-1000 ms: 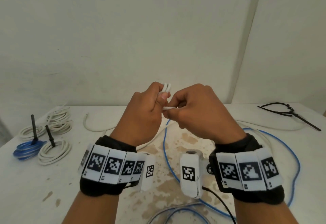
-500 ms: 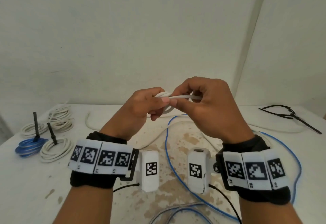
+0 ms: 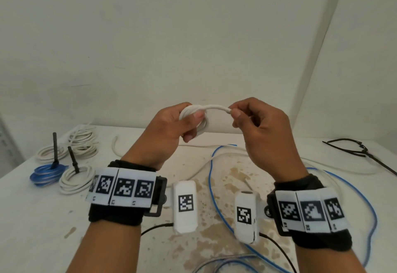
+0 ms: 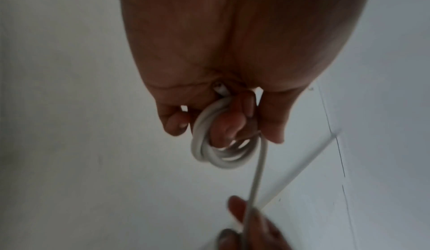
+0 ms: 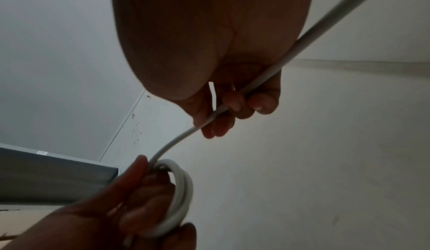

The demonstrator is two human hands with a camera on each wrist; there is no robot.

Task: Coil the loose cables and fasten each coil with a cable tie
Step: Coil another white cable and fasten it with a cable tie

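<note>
Both hands are raised above the table. My left hand grips a small coil of white cable, a few loops wound round its fingers; the left wrist view shows those loops under the curled fingers. From the coil a short arc of the same cable runs right to my right hand, which pinches it between thumb and forefinger. In the right wrist view the cable passes through the curled fingers and on past the palm. The rest of the white cable trails on the table.
A loose blue cable loops across the stained white table. At the left lie tied coils: one blue, two white. Black cable ties lie at the far right. A wall stands close behind.
The hands have drawn apart. The left hand now holds a wound coil, and the right hand has slid rightward along the cable, leaving an arc between them.
</note>
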